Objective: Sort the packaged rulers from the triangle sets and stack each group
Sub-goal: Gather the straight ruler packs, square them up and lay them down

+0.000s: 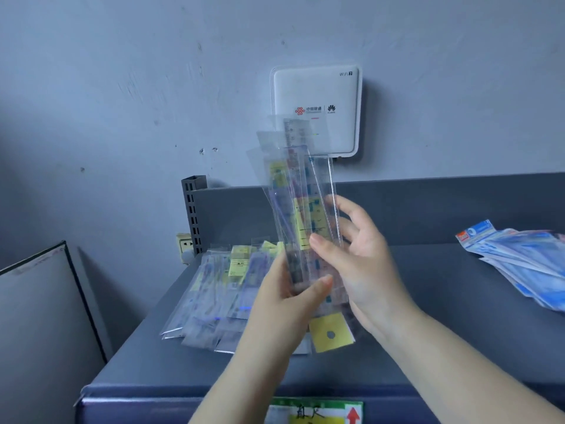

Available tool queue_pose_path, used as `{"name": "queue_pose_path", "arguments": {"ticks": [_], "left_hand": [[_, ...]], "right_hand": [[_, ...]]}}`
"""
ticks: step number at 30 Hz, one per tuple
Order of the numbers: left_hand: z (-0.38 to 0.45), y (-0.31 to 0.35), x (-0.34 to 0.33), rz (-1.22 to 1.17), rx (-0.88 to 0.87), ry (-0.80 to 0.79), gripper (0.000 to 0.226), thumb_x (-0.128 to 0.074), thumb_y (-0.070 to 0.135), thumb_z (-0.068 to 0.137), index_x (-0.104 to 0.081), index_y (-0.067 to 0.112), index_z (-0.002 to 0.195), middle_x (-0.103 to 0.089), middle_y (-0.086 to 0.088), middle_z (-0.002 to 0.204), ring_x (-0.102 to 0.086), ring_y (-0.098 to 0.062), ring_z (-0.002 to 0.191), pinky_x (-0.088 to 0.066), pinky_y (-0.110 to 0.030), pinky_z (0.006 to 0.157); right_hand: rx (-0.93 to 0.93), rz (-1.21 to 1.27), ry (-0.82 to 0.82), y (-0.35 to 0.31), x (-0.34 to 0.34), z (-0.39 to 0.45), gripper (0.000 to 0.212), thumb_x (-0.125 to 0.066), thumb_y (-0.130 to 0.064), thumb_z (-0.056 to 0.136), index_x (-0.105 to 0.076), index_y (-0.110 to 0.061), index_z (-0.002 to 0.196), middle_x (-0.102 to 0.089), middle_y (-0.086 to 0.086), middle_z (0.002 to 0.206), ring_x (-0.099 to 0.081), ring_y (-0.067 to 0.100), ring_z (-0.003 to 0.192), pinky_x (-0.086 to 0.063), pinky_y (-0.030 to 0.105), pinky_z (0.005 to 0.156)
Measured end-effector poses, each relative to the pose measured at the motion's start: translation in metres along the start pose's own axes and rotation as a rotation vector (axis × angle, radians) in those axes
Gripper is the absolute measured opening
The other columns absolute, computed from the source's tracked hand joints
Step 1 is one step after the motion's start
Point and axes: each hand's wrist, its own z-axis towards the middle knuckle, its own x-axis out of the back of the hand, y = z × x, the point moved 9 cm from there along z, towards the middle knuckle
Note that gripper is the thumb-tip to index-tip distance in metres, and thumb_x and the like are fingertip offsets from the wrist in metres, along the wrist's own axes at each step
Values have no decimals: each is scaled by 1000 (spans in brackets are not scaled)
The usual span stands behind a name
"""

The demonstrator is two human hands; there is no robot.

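Note:
I hold a bunch of several packaged rulers (301,191) upright above the grey shelf; they are clear sleeves with yellow labels, fanned out at the top. My left hand (286,304) grips the bunch near its lower end, thumb across the front. My right hand (356,255) holds it from the right, thumb on the front and fingers behind. A heap of more packaged rulers (220,296) lies flat on the shelf at the left. Blue-and-white triangle sets (522,258) lie in a loose stack at the shelf's right edge.
The grey shelf (428,347) has a raised back wall and a slotted upright post (193,214) at its rear left. A white router (316,111) hangs on the wall behind. A dark-framed board (39,316) leans at the left. A green label (315,413) sits on the shelf's front.

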Motion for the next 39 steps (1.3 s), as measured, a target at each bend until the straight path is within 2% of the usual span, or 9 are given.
{"name": "queue_pose_path", "arguments": {"ticks": [4,9,13,19,25,29,32,35,39], "left_hand": [[-7,-9,-9,-77,72,-12,32,-67,13,80,-60,23,109,-74,-3,95,-71,-23,78,-50,-34,60],[-12,-21,-21,-281,189,-51,39,-61,9,76,-59,4,114,-71,-19,97,-70,-26,69,-55,-28,51],[-15,-18,-27,-314,185,-83,22,-53,-1,87,-57,0,109,-69,-13,75,-53,-9,31,-34,-9,30],[-10,-29,-23,-274,215,-57,26,-57,-1,85,-60,5,110,-72,-6,78,-60,-6,43,-37,-10,33],[-5,-28,-28,-142,186,-88,49,-68,14,66,-60,9,114,-73,-10,100,-71,-20,76,-51,-19,50],[-3,-29,-27,-96,190,-54,69,-79,23,61,-55,10,124,-71,-6,110,-68,-25,100,-52,-43,87],[-4,-25,-29,-88,167,-43,75,-79,27,58,-53,10,126,-70,-5,112,-66,-23,104,-50,-48,93],[-6,-21,-30,-82,151,-34,89,-89,37,53,-51,12,129,-66,-6,119,-61,-23,111,-45,-52,99],[-6,-25,-30,-78,143,-72,52,-75,17,67,-60,8,116,-72,-10,105,-70,-23,91,-56,-34,77]], "right_hand": [[-28,-154,98,1,22,-12,16,-68,-14,82,-52,-18,82,-61,-8,84,-60,6,73,-49,27,73],[-159,-356,134,14,47,-20,22,-55,-30,91,-57,-15,75,-63,4,82,-55,14,76,-45,28,71],[-203,-360,128,17,60,-18,27,-47,-23,95,-57,-18,71,-58,-3,68,-53,11,70,-44,27,71],[-224,-271,217,2,111,-13,26,-48,-13,95,-55,-12,70,-51,-4,49,-49,6,43,-39,28,60],[-402,-1190,38,11,171,-9,16,-63,-26,85,-66,-10,82,-65,0,71,-59,16,69,-44,29,66],[-607,-1692,36,25,192,-19,35,-56,-46,86,-52,-13,97,-57,2,106,-56,25,97,-45,31,73],[-341,-1518,105,2,165,-16,35,-56,-49,84,-56,-18,100,-61,-3,99,-58,19,93,-45,30,74],[-254,-867,-10,-3,110,-24,24,-61,-46,80,-65,-22,85,-68,-6,77,-62,6,67,-46,25,66],[-257,-615,-141,13,63,-33,12,-67,-32,81,-60,-23,77,-65,-6,61,-55,1,52,-43,24,62]]}}
